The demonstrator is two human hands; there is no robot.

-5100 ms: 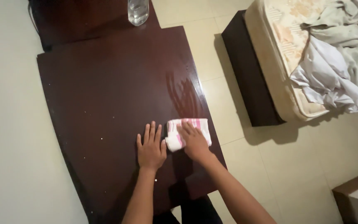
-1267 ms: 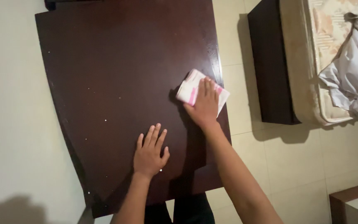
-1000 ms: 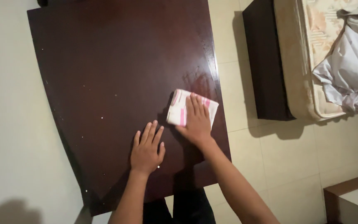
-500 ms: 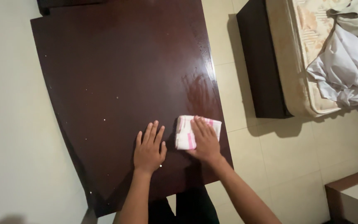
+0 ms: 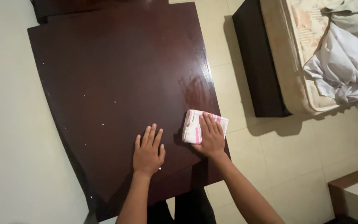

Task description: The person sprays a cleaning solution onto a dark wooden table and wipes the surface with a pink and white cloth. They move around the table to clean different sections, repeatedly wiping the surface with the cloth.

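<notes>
A dark brown glossy wooden table (image 5: 104,74) fills the left and middle of the view. My right hand (image 5: 211,137) presses flat on a folded white cloth with pink stripes (image 5: 192,127) near the table's right edge. My left hand (image 5: 148,151) lies flat on the tabletop with fingers spread, a little to the left of the cloth and not touching it. Small pale specks dot the table's surface.
A bed (image 5: 311,58) with a dark base, a worn mattress and crumpled white sheets (image 5: 344,62) stands at the upper right. Pale floor tiles (image 5: 278,157) surround the table. A corner of brown-edged furniture (image 5: 353,195) shows at the lower right.
My right hand has slid the cloth down the table's right side toward me over the last second. My left hand has stayed flat in about the same place.
</notes>
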